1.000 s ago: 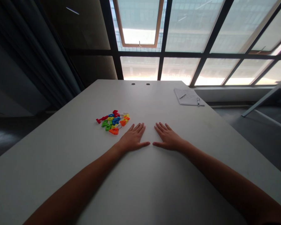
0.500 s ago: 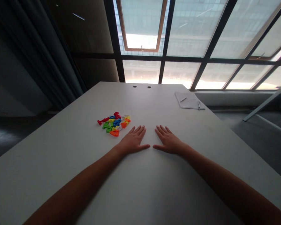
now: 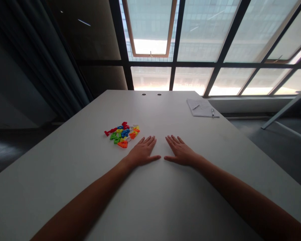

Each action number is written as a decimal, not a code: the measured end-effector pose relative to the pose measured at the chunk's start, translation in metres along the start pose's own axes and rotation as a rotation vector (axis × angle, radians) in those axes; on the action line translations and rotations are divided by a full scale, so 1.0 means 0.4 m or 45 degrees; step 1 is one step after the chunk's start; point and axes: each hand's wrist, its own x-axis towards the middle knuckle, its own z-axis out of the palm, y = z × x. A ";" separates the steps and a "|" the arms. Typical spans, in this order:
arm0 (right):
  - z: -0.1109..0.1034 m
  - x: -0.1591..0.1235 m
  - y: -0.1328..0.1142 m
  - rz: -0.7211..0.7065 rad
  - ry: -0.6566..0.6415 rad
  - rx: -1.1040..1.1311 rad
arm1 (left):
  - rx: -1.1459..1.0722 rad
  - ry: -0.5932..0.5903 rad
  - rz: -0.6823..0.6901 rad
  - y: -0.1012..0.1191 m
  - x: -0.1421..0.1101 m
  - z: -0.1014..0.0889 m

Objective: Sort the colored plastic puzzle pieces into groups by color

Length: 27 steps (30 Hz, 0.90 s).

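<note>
Palm down on the white table, my left hand lies flat with its thumb spread toward the right. My right hand mirrors it, also flat, and a small gap separates the two thumb tips. Neither hand holds anything. Just beyond and left of my left hand is a loose pile of small plastic pieces in red, blue, green, yellow, orange and white. Some look like letters or digits, but they are too small to read. My left hand is close to the pile without touching it.
At the table's far right lies a stack of paper with two pens on it. Two round cable holes sit near the far edge. Behind stand large windows, with a dark curtain at left and another table at right.
Both hands rest in the same place on the table. The whole view has shifted very slightly, with the pile and far table edge a little lower.
</note>
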 end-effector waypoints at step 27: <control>0.001 0.005 -0.002 0.015 -0.011 -0.044 | -0.026 -0.009 -0.030 0.004 0.002 -0.005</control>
